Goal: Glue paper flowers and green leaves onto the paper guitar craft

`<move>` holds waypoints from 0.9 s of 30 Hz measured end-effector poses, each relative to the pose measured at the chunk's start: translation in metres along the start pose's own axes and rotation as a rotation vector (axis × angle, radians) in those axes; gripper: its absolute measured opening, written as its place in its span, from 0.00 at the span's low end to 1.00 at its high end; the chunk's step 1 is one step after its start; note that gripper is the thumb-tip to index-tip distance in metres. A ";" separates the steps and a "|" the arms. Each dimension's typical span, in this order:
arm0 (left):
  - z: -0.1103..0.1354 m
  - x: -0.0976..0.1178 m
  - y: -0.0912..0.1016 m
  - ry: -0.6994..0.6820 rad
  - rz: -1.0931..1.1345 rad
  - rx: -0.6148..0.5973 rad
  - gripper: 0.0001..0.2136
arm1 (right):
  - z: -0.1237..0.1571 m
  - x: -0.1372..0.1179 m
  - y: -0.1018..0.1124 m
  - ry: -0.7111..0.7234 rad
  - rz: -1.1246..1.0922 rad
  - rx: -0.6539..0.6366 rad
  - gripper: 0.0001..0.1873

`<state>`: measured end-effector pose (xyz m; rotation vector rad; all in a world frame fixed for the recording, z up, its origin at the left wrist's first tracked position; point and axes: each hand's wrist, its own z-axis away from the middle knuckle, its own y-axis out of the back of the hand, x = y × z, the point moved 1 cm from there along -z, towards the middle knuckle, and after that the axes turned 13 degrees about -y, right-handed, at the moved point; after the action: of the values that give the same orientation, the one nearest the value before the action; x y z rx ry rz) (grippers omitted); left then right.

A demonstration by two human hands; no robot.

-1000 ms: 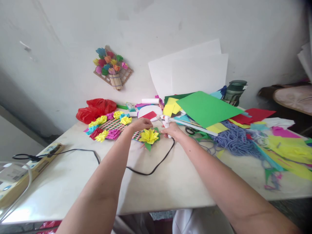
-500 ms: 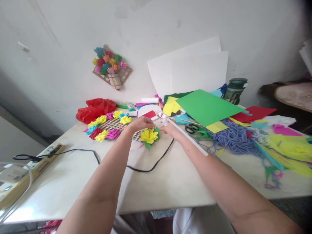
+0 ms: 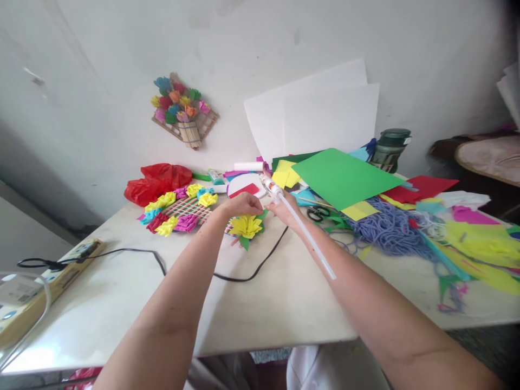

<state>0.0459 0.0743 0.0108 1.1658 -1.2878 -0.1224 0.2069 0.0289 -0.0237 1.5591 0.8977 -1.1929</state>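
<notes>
My right hand (image 3: 285, 210) is wrapped round a white hot glue gun (image 3: 272, 187). A long pale glue stick (image 3: 312, 241) sticks out of its back end, over my right forearm. My left hand (image 3: 242, 204) is pinched closed just above a yellow paper flower (image 3: 246, 225) with green leaves (image 3: 244, 242). What its fingertips hold, if anything, is too small to make out. The yellow flower lies at the right end of a woven stick panel (image 3: 193, 209), whose border carries yellow, pink, blue and red paper flowers (image 3: 167, 226).
A black cord (image 3: 260, 273) crosses the table near a power strip (image 3: 77, 260). To the right are black scissors (image 3: 319, 213), green paper (image 3: 345, 176) and tangled blue-grey yarn (image 3: 385, 230). A red plastic bag (image 3: 158, 181) lies at the back left; a dark green bottle (image 3: 390, 149) stands behind.
The glue gun has tilted, and its glue stick's rear end has swung down and left. My left hand has closed a little more above the yellow flower. The camera view has shifted slightly.
</notes>
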 end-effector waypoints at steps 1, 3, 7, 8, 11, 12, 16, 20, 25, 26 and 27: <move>0.001 0.001 0.000 -0.007 0.028 0.020 0.08 | 0.000 -0.001 0.001 -0.013 -0.036 0.018 0.15; 0.005 0.002 0.000 -0.016 0.111 0.101 0.09 | 0.001 -0.003 0.004 -0.056 -0.124 0.049 0.14; 0.016 0.000 -0.001 -0.063 0.293 0.406 0.13 | 0.003 -0.004 0.012 -0.096 -0.301 -0.042 0.10; 0.019 -0.002 -0.003 -0.079 0.327 0.478 0.13 | 0.003 -0.004 0.014 -0.093 -0.343 -0.093 0.09; 0.024 -0.008 -0.007 -0.087 0.406 0.638 0.14 | 0.005 -0.006 0.017 -0.112 -0.445 -0.200 0.09; 0.025 -0.010 -0.009 -0.082 0.429 0.668 0.14 | 0.006 -0.006 0.017 -0.128 -0.467 -0.218 0.09; 0.026 -0.008 -0.013 -0.087 0.494 0.706 0.14 | 0.013 -0.012 0.010 -0.227 -0.529 -0.234 0.12; 0.025 0.001 -0.013 -0.091 0.494 0.677 0.16 | 0.019 -0.017 0.000 -0.275 -0.620 -0.229 0.16; 0.024 0.007 -0.015 -0.117 0.514 0.608 0.16 | 0.021 -0.017 -0.003 -0.243 -0.749 -0.295 0.17; 0.025 0.007 -0.015 -0.121 0.533 0.610 0.17 | 0.020 -0.016 -0.002 -0.224 -0.750 -0.297 0.17; 0.025 0.007 -0.015 -0.124 0.556 0.615 0.18 | 0.020 -0.015 -0.003 -0.203 -0.746 -0.300 0.17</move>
<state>0.0365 0.0477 0.0006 1.2661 -1.7815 0.6596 0.1951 0.0103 -0.0110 0.8491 1.5058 -1.5958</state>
